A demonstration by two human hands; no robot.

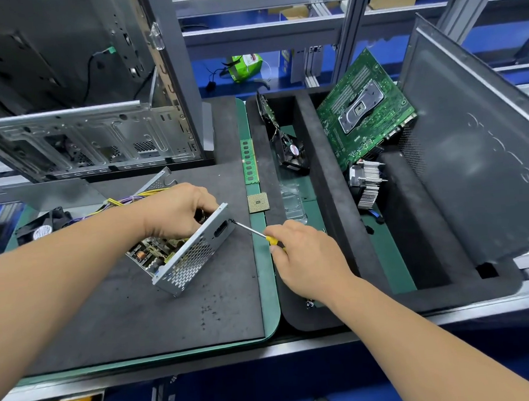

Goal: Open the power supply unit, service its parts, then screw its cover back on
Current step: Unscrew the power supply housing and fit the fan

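Just left of the frame's centre we see the power supply unit point(180, 253) lying on the dark mat of the surface point(125, 315), its cover off so that the circuit board and a copper coil show inside, with its perforated metal wall turned toward the lower middle of the frame. Our left hand point(178, 212) reaches in from the left edge and grips the unit's upper end, fingers curled over the rim of the end plate. Our right hand point(306, 256), coming from the lower right, is closed around the yellow handle of a screwdriver point(252, 231); the thin shaft runs up and to the left, and its tip meets the end plate near the power socket. A bundle of yellow and purple wires point(128, 199) leaves the unit toward the left, near a black fan point(44, 227) at the left edge. Just right of the unit, on the green strip, lie a processor chip point(258, 202) and, above it, a memory stick point(249, 161). In the black foam tray point(333, 196) on the right we see a green motherboard point(366, 115) leaning upright, a finned heatsink point(366, 182) below it and another fan point(293, 153). An open computer case point(85, 139) fills the upper left, and a grey side panel point(475, 158) leans at the right.
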